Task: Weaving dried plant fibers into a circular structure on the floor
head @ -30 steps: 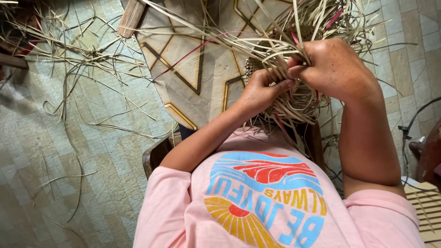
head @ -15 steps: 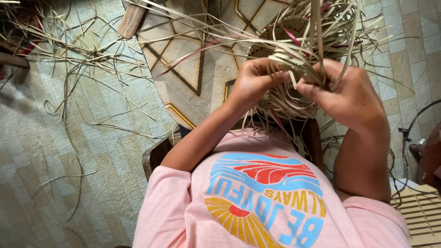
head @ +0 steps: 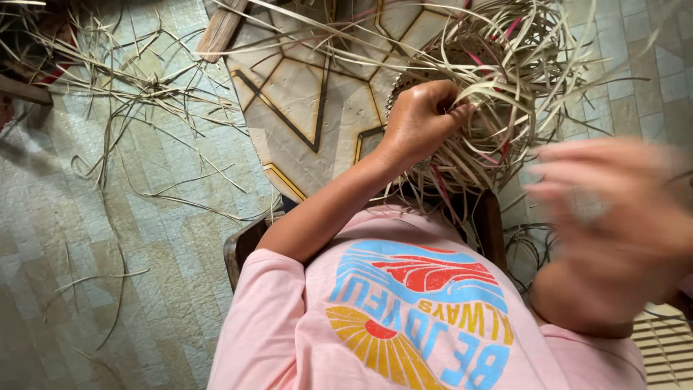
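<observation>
A half-woven basket [head: 505,144] of pale flat straw strips, with a few pink strips mixed in, sits in front of my chest, its loose ends fanning out in all directions. My left hand [head: 422,119] is closed on the strips at the basket's left rim. My right hand [head: 613,209] is off to the right and lower, apart from the basket. It is heavily blurred; its fingers look spread, with no strip visible in them. I wear a pink printed shirt [head: 404,310].
Under the basket lies a round board [head: 303,94] with a dark star-line pattern. Loose straw strips [head: 144,94] are scattered over the tiled floor at left. A wooden seat edge [head: 242,242] shows by my left elbow, and a slatted wooden piece [head: 664,339] at bottom right.
My right hand has let go of the strips and swung down to the right, away from the basket. My left hand stays on the weave, now gripping its left rim.
</observation>
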